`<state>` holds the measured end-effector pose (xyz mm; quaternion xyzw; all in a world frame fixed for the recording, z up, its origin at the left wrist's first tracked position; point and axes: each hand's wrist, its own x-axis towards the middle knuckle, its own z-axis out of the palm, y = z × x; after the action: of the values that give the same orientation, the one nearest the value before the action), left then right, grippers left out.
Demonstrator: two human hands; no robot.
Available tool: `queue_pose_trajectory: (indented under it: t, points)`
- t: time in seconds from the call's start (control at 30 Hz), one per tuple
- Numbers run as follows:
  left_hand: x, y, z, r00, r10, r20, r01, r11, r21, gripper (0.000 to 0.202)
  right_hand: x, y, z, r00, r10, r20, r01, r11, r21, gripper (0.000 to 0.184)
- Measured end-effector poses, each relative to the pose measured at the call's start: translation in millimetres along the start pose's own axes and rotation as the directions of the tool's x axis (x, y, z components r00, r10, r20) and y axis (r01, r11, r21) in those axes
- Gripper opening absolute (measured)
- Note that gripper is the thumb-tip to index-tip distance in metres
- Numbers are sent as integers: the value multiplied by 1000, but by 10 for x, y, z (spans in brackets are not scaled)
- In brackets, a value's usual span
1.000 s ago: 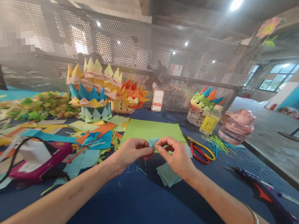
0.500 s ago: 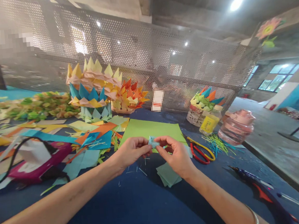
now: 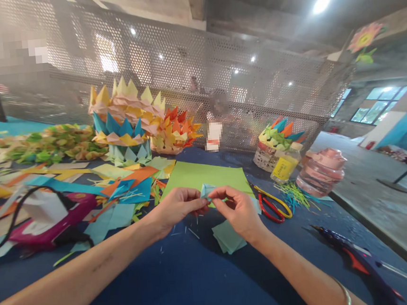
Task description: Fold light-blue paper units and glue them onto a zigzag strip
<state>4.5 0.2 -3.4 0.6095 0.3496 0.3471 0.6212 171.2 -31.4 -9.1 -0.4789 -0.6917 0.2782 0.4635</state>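
Both my hands meet above the blue table, pinching one small light blue folded paper piece [image 3: 206, 190]. My left hand [image 3: 180, 207] grips it from the left with thumb and fingers closed. My right hand [image 3: 239, 211] pinches its right side. Just under my right hand lies a small stack of pale green paper squares [image 3: 228, 238]. A large green sheet [image 3: 205, 176] lies flat behind my hands.
Red and yellow scissors [image 3: 274, 203] lie right of my hands, near a yellow-labelled glue bottle [image 3: 285, 164], a pink jar [image 3: 321, 170] and a glue gun [image 3: 355, 260]. Folded paper crowns [image 3: 125, 121], scraps [image 3: 128, 187] and a magenta device [image 3: 48, 218] fill the left.
My fingers have shifted slightly on the light blue piece, turning it a little. Hands stay in the same spot; the view has barely moved.
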Motion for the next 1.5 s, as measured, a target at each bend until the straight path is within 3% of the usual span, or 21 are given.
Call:
queue_pose_trajectory:
  t: [0.33, 0.53, 0.67, 0.93, 1.13, 1.33, 1.5]
  points:
    - [-38, 11, -23, 998, -42, 44, 46, 996, -76, 21, 14, -58, -13, 999, 30, 14, -29, 999, -19, 9]
    - [-50, 18, -19, 996, -87, 12, 87, 990, -115, 32, 10, -49, 3, 1000, 5, 30, -4, 1000, -30, 10]
    - [-44, 6, -17, 998, -56, 26, 58, 992, -114, 31, 1, -52, 7, 1000, -5, 24, 6, 999, -38, 10]
    - [-7, -6, -7, 1000, 16, 0, -16, 998, 53, 33, 2, -67, 19, 998, 49, 30, -51, 996, 68, 7]
    - [18, -78, -5, 988, 148, -32, -139, 970, 201, 29, -10, -42, 25, 994, 100, 47, -106, 983, 149, 12]
    - [29, -145, -26, 970, 242, -27, -216, 906, 363, 27, 4, -3, 45, 996, 92, 3, -91, 981, 171, 28]
    - [-4, -105, -18, 972, 236, -7, -214, 893, 396, 26, 13, -15, 41, 999, 46, -9, -44, 980, 192, 32]
